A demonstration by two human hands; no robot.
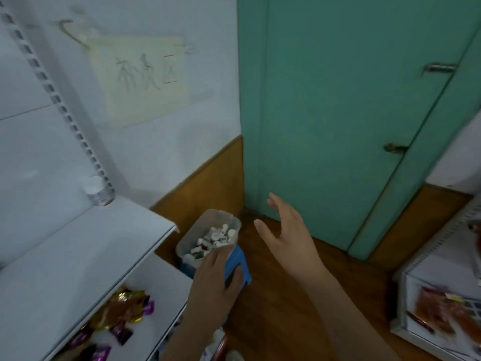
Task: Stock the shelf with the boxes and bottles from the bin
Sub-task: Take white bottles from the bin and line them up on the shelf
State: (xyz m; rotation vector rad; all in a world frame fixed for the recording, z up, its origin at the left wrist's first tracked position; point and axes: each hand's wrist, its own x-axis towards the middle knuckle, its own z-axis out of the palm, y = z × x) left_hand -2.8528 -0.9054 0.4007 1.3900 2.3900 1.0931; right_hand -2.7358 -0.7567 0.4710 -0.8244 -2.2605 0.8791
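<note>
A clear plastic bin (190,238) stands on the floor beside the shelf, on something blue (240,261). It holds several small white bottles and boxes (216,237). My left hand (213,282) reaches down over the bin's near edge, its thumb lies against the blue thing, and its fingertips are hidden. My right hand (286,230) hovers in the air to the right of the bin, fingers spread and empty. One small clear bottle with a white cap (97,191) stands at the back corner of the white upper shelf (78,256).
The lower shelf (166,290) carries purple and gold wrapped sweets (122,316). A green door (338,126) is straight ahead, over a wooden floor (281,308). Another white rack with orange packets (442,313) stands at the right. A paper sign (145,76) hangs on the wall.
</note>
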